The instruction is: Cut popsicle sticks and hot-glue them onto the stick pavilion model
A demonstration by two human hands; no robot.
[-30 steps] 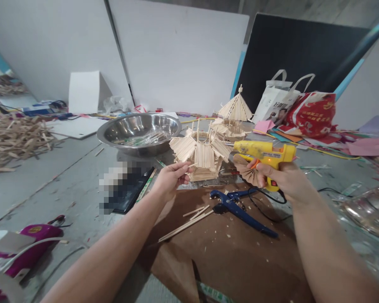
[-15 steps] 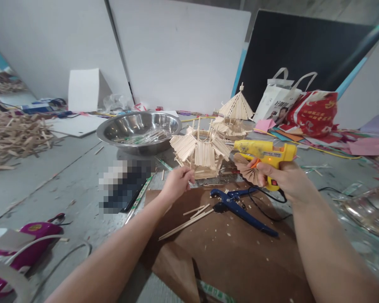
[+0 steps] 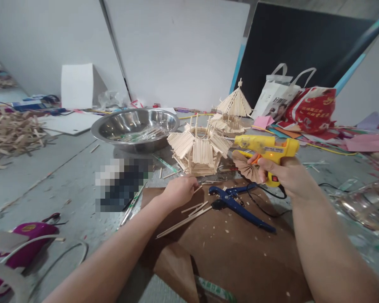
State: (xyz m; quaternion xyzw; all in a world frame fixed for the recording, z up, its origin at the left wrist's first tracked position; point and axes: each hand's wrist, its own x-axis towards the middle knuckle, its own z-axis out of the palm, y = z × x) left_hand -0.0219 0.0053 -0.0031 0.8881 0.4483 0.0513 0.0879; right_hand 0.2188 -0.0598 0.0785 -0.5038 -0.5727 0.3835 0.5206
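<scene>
My right hand [image 3: 289, 176] is wrapped round the handle of a yellow hot glue gun [image 3: 265, 147], its nozzle pointing left. Under the gun's barrel, by my fingers, is a pleated piece of brown paper [image 3: 244, 166]. Just in front of a small pavilion model made of wooden sticks [image 3: 202, 149], my left hand [image 3: 180, 190] is closed, with a short wooden stick [image 3: 198, 189] at its fingertips. A blue cutter [image 3: 240, 206] lies with its handles apart on the brown sheet [image 3: 240, 261]. Several loose sticks [image 3: 186, 221] are beside it.
Behind the model stand a steel basin [image 3: 101, 136] holding sticks and wrappers, and a second stick model with a pointed roof [image 3: 235, 103]. A stick pile [image 3: 12, 136] and a purple tool [image 3: 34, 240] are at left. Bags [image 3: 312, 109] and clear plastic [image 3: 363, 202] lie right.
My left hand has come down and slightly nearer, away from the model's base, and a short stick now shows at its fingertips. My right hand keeps the glue gun in nearly the same place.
</scene>
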